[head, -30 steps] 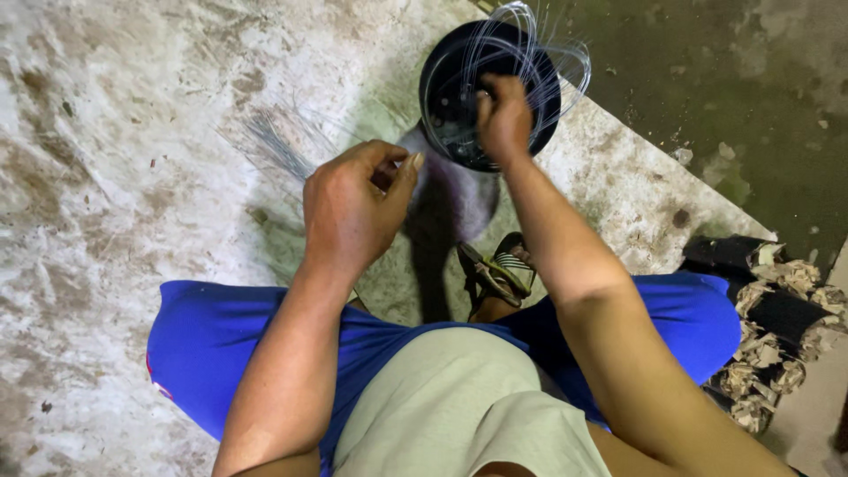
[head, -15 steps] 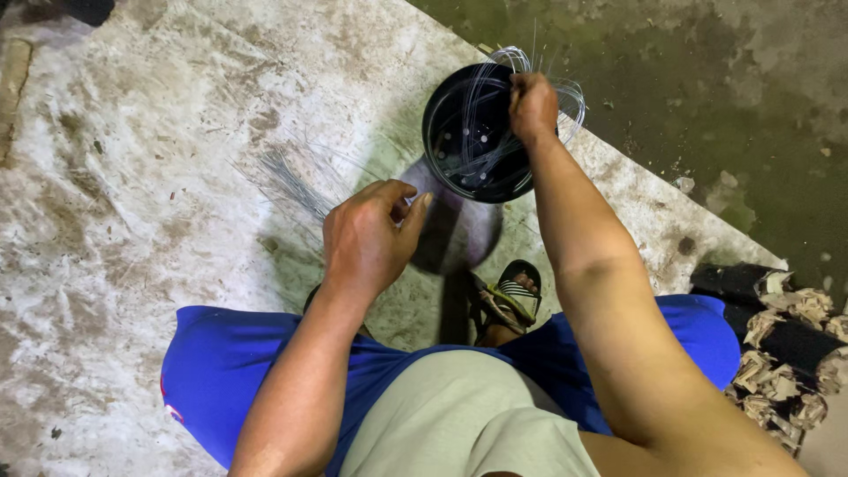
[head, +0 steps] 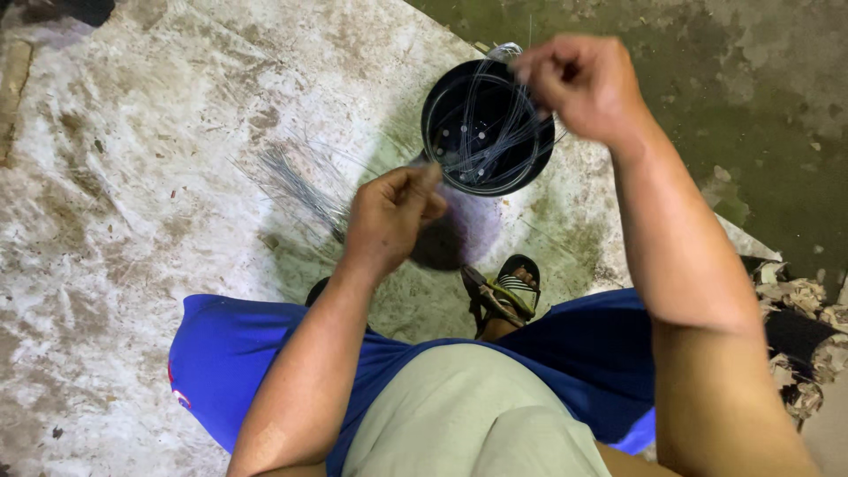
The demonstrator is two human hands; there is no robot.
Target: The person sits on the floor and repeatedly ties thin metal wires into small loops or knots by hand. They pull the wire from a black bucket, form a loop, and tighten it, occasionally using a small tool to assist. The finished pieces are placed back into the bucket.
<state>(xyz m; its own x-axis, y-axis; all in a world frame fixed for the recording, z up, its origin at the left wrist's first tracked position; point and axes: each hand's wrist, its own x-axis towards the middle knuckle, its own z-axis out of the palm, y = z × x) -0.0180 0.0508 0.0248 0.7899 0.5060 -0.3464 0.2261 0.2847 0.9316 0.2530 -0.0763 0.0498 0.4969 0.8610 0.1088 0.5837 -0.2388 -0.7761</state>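
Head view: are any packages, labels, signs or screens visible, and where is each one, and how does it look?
Small patch: on the blue shorts, lower left; tiny, red and white, too small to make out.
No packages, signs or screens show.

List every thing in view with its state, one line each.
Black round container: open, thin clear strands coiled inside.
Loose strands: lying spread on the floor.
Left hand: closed, pinching a strand beside the container.
Right hand: raised over the container, fingers pinched together.
Sandal: on the foot.
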